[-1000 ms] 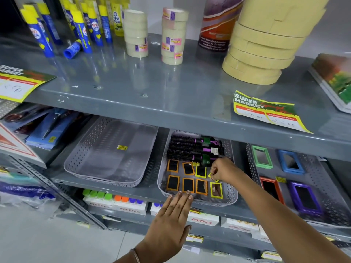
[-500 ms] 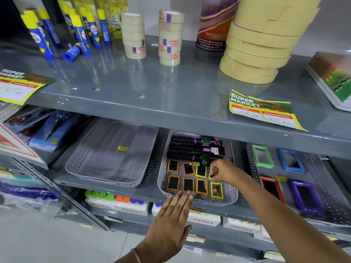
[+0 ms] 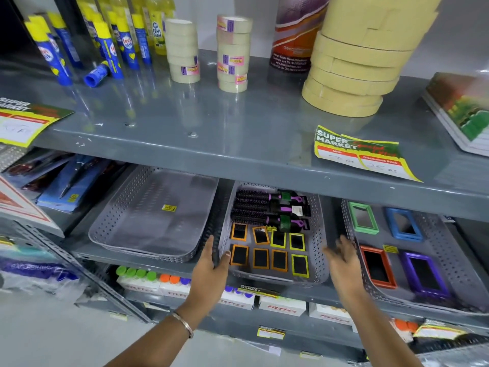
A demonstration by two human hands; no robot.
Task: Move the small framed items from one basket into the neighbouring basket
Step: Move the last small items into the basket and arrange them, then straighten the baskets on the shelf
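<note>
On the lower shelf, the left hand point(image 3: 211, 263) grips the near left wall of the middle basket point(image 3: 316, 235), thumb inside the rim and fingers wrapped outside. The right hand point(image 3: 342, 260) is blurred beside the basket's near right wall, fingers spread and holding nothing; contact with the wall cannot be confirmed. The small framed items point(image 3: 270, 250) lie flat on the front half of the basket floor in two rows, orange frames to the left, yellow frames to the right, each with a dark centre. Behind them, hair brushes point(image 3: 267, 209) fill the rear half. The neighbouring basket point(image 3: 119, 221) to the left holds only a small yellow sticker point(image 3: 168, 207). A further basket to the right carries larger frames point(image 3: 377, 266). Judged by appearance, each small item is light, thin and rigid, probably with a smooth centre. Take hold by pinching opposite frame edges, lifting one edge first, since the items lie flat and close together. Avoid pressing the dark centre, which may be fragile.
</note>
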